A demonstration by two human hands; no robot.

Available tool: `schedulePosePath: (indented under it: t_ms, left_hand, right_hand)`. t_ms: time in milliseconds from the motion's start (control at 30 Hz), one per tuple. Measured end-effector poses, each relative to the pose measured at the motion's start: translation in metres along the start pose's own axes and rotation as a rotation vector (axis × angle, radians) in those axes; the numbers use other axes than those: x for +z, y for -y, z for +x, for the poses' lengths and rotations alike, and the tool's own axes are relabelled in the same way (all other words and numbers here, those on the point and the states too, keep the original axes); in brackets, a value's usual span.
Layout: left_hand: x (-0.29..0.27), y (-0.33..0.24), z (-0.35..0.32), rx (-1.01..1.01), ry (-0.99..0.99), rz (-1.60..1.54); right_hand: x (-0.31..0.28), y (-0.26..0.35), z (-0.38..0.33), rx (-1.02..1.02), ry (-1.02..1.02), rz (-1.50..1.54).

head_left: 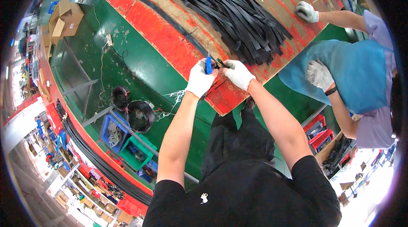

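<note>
Both my hands wear white gloves with bare fingertips and meet over the near corner of the red, worn table. My left hand is closed around a small blue-handled tool with a thin tip pointing away from me; its exact kind is unclear. Close beside it, my right hand pinches a dark, narrow piece, partly hidden by the fingers. A long black strip runs along the table's left side up to my hands. Just beyond my right hand lies a thick bundle of black strips.
At the right, a co-worker in a blue apron rests one gloved hand on the table. Left on the green floor are black coils, a blue crate, a green crate and an open cardboard box.
</note>
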State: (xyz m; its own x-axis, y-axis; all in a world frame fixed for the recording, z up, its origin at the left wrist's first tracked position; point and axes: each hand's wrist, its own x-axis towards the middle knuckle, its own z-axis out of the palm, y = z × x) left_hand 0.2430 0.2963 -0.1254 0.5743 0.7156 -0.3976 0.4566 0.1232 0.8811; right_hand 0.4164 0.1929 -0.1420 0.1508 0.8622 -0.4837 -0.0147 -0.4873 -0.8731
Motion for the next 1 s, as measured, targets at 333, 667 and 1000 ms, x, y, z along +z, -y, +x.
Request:
schedulePosePath:
  t_ms: [333, 667, 1000]
  left_hand:
    - [0.012, -0.023, -0.021, -0.017, -0.374, 0.598]
    - [0.02, -0.013, -0.045, -0.009, -0.431, -0.034]
    - [0.011, 0.002, -0.032, 0.18, -0.202, -0.034]
  right_hand:
    - [0.0, 0.001, -0.002, 0.029, -0.016, 0.15]
    - [0.002, 0.006, -0.005, -0.008, -0.019, 0.044]
    - [0.005, 0.001, -0.001, -0.018, 0.056, 0.015]
